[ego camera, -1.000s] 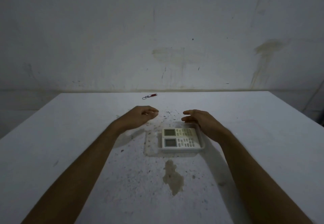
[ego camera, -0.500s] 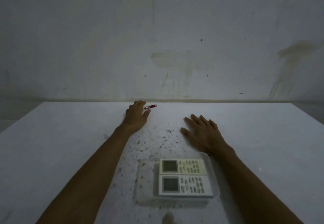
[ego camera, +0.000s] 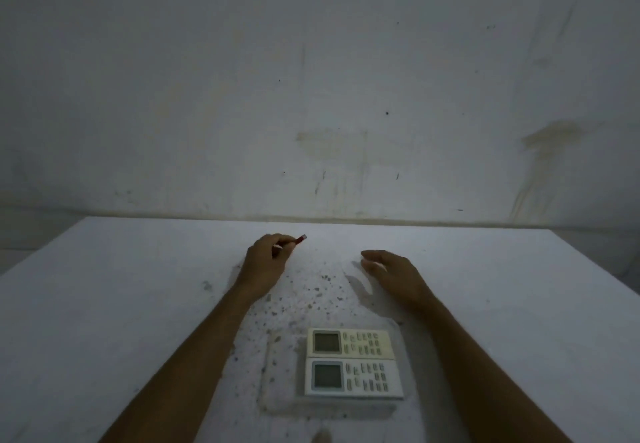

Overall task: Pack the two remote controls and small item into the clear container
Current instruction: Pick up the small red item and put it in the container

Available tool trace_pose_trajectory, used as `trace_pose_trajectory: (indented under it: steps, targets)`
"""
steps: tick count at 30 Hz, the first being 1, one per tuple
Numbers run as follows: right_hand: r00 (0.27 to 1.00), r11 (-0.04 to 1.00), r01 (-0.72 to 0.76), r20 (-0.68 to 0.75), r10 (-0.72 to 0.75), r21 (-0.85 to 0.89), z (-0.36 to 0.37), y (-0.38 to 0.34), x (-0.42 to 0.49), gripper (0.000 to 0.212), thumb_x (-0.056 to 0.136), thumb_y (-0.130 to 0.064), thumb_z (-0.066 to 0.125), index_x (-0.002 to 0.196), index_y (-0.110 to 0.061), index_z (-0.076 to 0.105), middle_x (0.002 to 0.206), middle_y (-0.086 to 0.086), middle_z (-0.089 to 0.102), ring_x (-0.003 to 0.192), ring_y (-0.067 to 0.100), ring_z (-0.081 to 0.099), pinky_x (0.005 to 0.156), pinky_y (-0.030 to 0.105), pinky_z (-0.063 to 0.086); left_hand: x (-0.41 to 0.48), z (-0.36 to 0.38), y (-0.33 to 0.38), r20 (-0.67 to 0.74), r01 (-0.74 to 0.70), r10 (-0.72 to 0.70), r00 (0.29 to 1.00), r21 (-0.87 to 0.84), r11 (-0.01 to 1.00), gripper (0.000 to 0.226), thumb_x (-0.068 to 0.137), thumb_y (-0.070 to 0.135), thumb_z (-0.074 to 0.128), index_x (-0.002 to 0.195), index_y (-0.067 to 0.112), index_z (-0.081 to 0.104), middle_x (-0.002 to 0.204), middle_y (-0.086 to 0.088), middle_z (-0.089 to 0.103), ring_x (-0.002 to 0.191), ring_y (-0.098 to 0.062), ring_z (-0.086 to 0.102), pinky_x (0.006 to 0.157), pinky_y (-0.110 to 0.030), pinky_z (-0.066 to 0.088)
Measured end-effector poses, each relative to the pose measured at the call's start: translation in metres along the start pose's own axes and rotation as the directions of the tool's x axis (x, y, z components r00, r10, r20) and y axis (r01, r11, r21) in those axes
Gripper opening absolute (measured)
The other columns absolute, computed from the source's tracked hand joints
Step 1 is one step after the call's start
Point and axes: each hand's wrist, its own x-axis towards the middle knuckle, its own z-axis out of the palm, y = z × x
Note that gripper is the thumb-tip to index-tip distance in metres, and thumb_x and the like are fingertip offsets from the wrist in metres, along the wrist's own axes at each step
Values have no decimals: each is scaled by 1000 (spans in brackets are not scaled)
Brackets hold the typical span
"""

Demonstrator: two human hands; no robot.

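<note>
Two white remote controls, one [ego camera: 351, 341] behind the other [ego camera: 353, 377], lie side by side in the right part of a shallow clear container [ego camera: 282, 373] on the white table. Far up the table, my left hand [ego camera: 266, 262] is closed around a small red item [ego camera: 300, 239], whose tip sticks out past my fingers. My right hand [ego camera: 391, 274] hovers just over the table to the right of it, fingers loosely curled and holding nothing.
The white table [ego camera: 104, 304] is speckled with dark specks around the container and has a brown stain [ego camera: 322, 437] at the near edge. A stained wall [ego camera: 329, 96] stands directly behind the table's far edge.
My left hand reached to the far edge and closed on the small red item, lifting it slightly. My right hand rose off the table from lying flat.
</note>
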Motion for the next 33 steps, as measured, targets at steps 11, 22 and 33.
trace_pose_trajectory:
  steps: [11, 22, 33]
  targets:
    - [930, 973, 152, -357, -81, 173, 0, -41, -95, 19, 101, -27, 59, 111, -26, 75, 110, -15, 73, 107, 5, 63, 100, 34, 49, -96, -91, 70, 198, 27, 9, 980, -176, 984, 16, 101, 24, 65, 113, 19, 76, 78, 5, 75, 64, 3, 66, 63, -12, 51]
    - [869, 887, 409, -389, -307, 214, 23, -106, -140, 29, 95, -53, 58, 119, -38, 63, 99, -23, 68, 95, 0, 63, 77, 14, 44, -149, -55, 103, 241, 4, 86, 967, -353, 936, 17, 100, 26, 65, 111, 35, 75, 85, 13, 78, 77, -5, 71, 72, -20, 56]
    - [965, 663, 226, -255, -54, 714, 8, -95, -132, 20, 99, -29, 62, 115, -25, 73, 107, -3, 77, 96, 12, 72, 81, 26, 55, -150, -56, 78, 288, 95, 106, 952, -603, 792, 23, 93, 19, 73, 112, 27, 81, 105, -6, 81, 94, -23, 78, 82, -25, 60]
